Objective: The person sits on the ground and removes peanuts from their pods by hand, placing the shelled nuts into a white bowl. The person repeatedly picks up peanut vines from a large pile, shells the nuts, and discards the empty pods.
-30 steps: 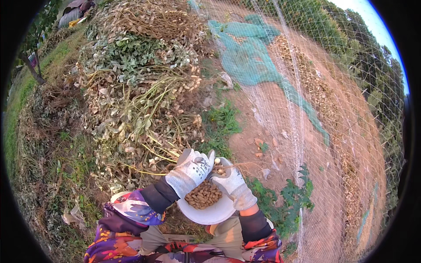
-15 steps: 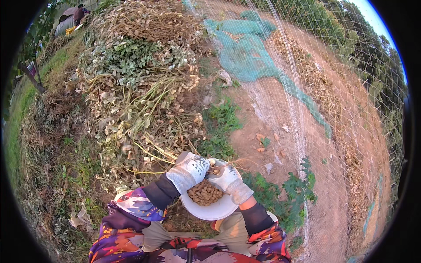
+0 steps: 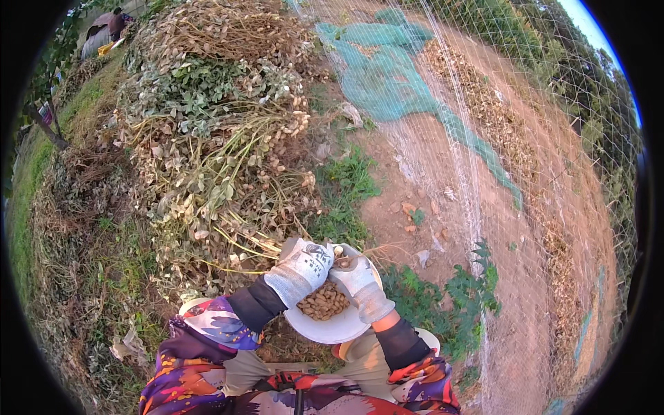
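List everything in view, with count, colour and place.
Bowl: one, white, lower middle
Peanuts: many, tan, in the bowl
Plant stems: several, yellow-green, up-left of bowl
Plant heap: one, brown and green, upper left
Net: one, teal, upper middle
Mesh netting: one, white, right
Weeds: several, green, right of heap
Tree: one, green, upper left
Person: one, dark-clothed, top left
Sleeves: two, multicoloured, lower edge
Left hand: one, white-gloved, gripping stems
Right hand: one, white-gloved, over bowl
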Motion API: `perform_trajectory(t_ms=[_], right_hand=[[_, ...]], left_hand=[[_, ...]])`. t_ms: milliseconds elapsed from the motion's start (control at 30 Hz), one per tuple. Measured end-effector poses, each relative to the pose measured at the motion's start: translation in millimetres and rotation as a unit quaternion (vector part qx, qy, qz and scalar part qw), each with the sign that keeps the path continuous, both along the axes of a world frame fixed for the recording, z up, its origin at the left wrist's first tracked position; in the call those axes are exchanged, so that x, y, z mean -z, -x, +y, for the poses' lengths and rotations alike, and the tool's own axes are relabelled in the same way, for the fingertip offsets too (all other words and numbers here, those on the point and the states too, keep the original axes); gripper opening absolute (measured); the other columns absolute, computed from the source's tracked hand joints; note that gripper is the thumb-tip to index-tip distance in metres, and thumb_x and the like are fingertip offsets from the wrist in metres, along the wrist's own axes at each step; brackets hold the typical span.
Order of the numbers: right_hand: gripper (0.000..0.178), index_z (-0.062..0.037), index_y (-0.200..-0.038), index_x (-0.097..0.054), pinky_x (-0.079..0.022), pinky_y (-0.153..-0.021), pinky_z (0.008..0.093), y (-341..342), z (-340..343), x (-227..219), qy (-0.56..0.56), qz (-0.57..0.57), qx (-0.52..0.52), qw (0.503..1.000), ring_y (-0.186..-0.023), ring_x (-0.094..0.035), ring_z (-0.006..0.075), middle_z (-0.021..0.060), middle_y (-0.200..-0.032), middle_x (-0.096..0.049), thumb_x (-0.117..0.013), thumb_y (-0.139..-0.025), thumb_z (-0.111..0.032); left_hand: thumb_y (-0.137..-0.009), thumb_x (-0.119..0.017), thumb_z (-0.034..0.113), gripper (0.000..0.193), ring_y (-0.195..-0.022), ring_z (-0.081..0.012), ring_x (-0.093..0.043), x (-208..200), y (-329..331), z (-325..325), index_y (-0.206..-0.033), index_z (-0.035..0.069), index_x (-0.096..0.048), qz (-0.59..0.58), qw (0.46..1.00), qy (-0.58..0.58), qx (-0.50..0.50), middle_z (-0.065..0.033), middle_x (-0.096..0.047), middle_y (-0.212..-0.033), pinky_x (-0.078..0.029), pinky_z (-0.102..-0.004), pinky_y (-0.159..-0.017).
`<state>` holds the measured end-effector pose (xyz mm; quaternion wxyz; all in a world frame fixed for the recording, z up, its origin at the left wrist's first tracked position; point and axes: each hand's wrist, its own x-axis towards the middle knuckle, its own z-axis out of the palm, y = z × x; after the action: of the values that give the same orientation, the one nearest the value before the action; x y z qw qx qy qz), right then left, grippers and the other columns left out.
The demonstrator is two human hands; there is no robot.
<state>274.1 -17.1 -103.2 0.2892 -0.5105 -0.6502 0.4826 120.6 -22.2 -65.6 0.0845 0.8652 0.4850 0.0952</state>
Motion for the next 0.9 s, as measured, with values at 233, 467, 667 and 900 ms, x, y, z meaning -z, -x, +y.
perform_trajectory(t_ms=[233, 467, 667, 900], right_hand=[[0.033, -0.0082, -0.100, -0.060, -0.047, -0.080, 0.0395, 2.3, -8.2, -35.1, -0.193, -0.348, -0.111, 0.911, -0.091, -0.058, 0.0309, 0.0160, -0.099, -0.057, -0.067, -0.070, -0.022], [0.045, -0.0098, -0.113, -0.056, -0.043, -0.091, 0.0393, -18.1, 4.5, -38.1, -0.152, -0.263, -0.282, 0.910, -0.104, -0.053, 0.0314, 0.0140, -0.120, -0.051, -0.064, -0.073, -0.029], [0.044, -0.0082, -0.109, -0.050, -0.046, -0.082, 0.0400, -27.7, 0.9, -29.8, -0.225, -0.215, -0.297, 0.903, -0.096, -0.055, 0.0347, 0.0163, -0.104, -0.057, -0.062, -0.072, -0.029], [0.041, -0.0074, -0.109, -0.053, -0.044, -0.082, 0.0393, -22.3, 4.0, -30.6, -0.119, -0.210, -0.230, 0.943, -0.097, -0.055, 0.0329, 0.0153, -0.102, -0.059, -0.064, -0.075, -0.028]], left_hand=[[-0.076, -0.052, 0.012, 0.017, -0.070, -0.0274, -0.062, 8.0, 9.0, -3.8, -0.088, 0.006, -0.062, 0.014, 0.994, 0.077, 0.072, -0.0126, -0.064, -0.073, -0.048, -0.0370, -0.065], [-0.079, -0.048, 0.012, 0.019, -0.068, -0.0280, -0.063, -13.2, 8.9, -2.8, -0.086, 0.008, -0.065, 0.045, 0.987, 0.108, 0.110, -0.0109, -0.064, -0.070, -0.050, -0.0383, -0.064], [-0.076, -0.050, 0.010, 0.016, -0.067, -0.0280, -0.063, -0.1, 7.4, -11.9, -0.080, 0.007, -0.065, 0.067, 0.981, 0.116, 0.139, -0.0110, -0.063, -0.069, -0.050, -0.0400, -0.064], [-0.074, -0.054, 0.019, 0.020, -0.076, -0.0292, -0.063, -28.1, 7.6, 3.1, -0.089, 0.009, -0.062, 0.097, 0.975, 0.191, 0.050, -0.0128, -0.064, -0.076, -0.048, -0.0411, -0.070]])
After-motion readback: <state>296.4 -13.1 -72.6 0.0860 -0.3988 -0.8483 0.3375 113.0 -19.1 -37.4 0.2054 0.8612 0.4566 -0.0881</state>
